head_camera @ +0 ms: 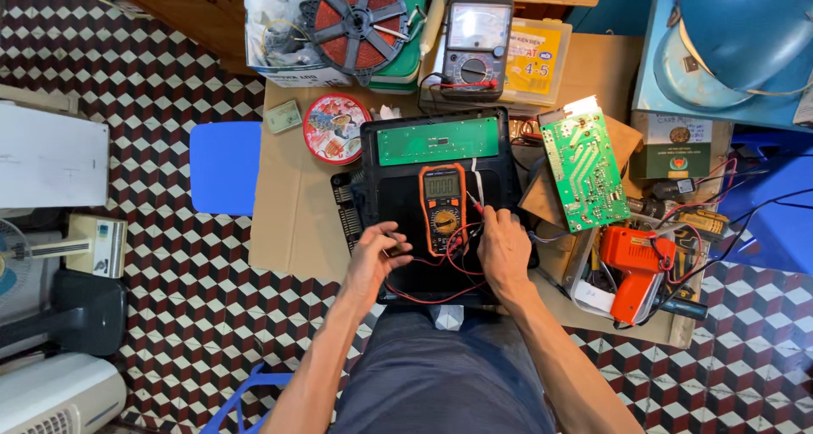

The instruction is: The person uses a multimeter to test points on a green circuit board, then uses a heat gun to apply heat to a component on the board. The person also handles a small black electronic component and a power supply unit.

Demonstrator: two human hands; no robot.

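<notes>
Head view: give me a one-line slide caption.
Both hands, left hand and right hand, work beside an orange multimeter on a black appliance housing.

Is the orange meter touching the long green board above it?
Apart. In the head view, the orange meter lies on the black panel, and a strip of black shows between its top edge and the green board.

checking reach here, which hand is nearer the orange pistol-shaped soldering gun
Right. The right hand rests on the black appliance base just left of the orange pistol-shaped soldering gun. The left hand sits farther left, beyond the orange multimeter.
</notes>
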